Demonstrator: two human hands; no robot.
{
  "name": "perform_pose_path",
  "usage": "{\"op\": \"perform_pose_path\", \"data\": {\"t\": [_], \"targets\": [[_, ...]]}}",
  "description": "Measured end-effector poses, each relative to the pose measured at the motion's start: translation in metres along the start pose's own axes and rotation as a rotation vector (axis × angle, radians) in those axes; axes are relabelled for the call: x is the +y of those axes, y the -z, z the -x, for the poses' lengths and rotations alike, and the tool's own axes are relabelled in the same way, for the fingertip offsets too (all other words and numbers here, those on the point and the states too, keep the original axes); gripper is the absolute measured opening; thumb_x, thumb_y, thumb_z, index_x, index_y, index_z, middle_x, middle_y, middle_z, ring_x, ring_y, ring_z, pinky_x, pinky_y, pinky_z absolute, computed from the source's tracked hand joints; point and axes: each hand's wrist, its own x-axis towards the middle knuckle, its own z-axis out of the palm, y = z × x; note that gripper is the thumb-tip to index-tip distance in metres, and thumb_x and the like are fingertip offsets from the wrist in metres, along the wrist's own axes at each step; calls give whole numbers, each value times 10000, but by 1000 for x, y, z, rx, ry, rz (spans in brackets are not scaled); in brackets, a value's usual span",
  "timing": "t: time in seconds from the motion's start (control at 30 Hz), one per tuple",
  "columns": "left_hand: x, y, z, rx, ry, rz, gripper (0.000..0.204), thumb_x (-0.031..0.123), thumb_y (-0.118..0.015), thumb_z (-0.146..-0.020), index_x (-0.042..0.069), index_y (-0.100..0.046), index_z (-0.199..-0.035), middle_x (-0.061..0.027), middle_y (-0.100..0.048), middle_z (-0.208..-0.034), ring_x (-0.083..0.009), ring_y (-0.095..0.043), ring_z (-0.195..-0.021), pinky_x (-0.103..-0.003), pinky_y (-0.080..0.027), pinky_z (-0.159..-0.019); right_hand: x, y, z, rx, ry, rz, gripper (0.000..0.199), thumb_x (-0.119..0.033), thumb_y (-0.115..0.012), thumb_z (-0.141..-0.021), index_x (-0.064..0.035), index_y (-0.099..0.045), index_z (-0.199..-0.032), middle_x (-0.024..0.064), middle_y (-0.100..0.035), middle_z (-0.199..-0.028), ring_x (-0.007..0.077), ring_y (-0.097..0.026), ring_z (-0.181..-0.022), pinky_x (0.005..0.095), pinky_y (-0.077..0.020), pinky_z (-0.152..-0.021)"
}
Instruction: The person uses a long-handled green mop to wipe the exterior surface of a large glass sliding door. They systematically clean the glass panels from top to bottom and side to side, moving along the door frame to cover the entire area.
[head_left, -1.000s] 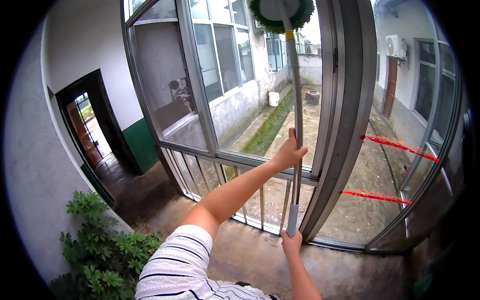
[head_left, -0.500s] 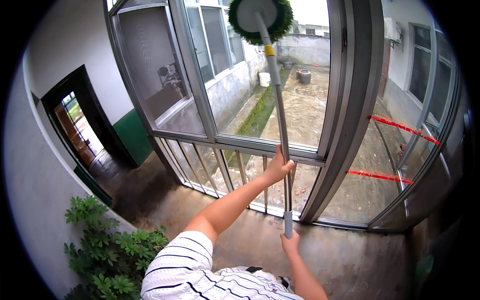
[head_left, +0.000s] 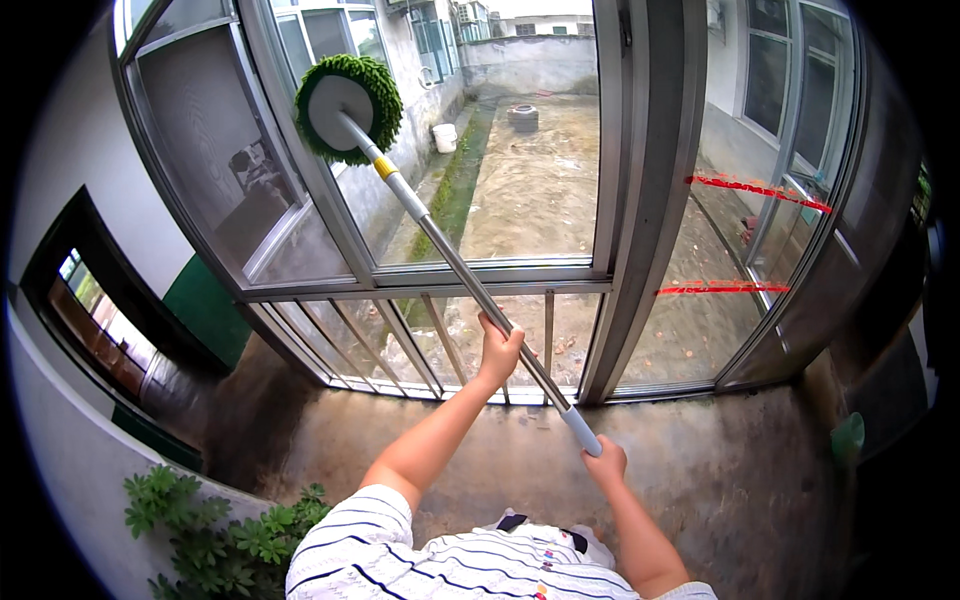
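Note:
A long-handled window mop (head_left: 455, 262) slants from lower right to upper left across the view. Its round head, with a grey disc and green shaggy fringe, lies over the left part of the large window pane (head_left: 530, 200), beside the metal upright. Whether the fringe touches the glass I cannot tell. My left hand (head_left: 500, 350) is wrapped round the metal pole at its middle. At the pole's lower end, my right hand (head_left: 606, 464) closes on the bottom of the grey grip. A yellow collar sits just below the mop head.
Metal bars (head_left: 430, 345) run under the pane. A thick frame post (head_left: 650, 200) stands right of it, then another pane with red tape strips (head_left: 722, 288). A leafy plant (head_left: 235, 535) is at the lower left, a dark doorway (head_left: 60, 220) at the far left.
The mop head has swung left and down from the pane's upper middle, so the pole now leans left. My hands keep their hold. The view has shifted as well.

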Motion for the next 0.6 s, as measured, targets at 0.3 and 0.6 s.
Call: {"op": "perform_pose_path", "data": {"t": [0.3,0.6], "targets": [[-32,-99,44,-84,139,-1,457,32,-498,-879,126,-182,-1195,-59,-431,-933,-144,-542,-727,-396,-600,-606,108,39,14,75,-31,-43,223,-245,-706,-637,-78,-626,-761,142,-636,-710,355,-612,-680,429,-476,-606],[-37,-241,23,-208,67,-149,500,65,-528,-868,62,-146,-1191,-84,-494,-798,-198,-606,-595,-341,-561,-514,176,106,-22,66,-67,-298,167,-143,-668,-678,-16,-580,-743,138,-569,-617,242,-569,-571,360,-449,-574]]}}
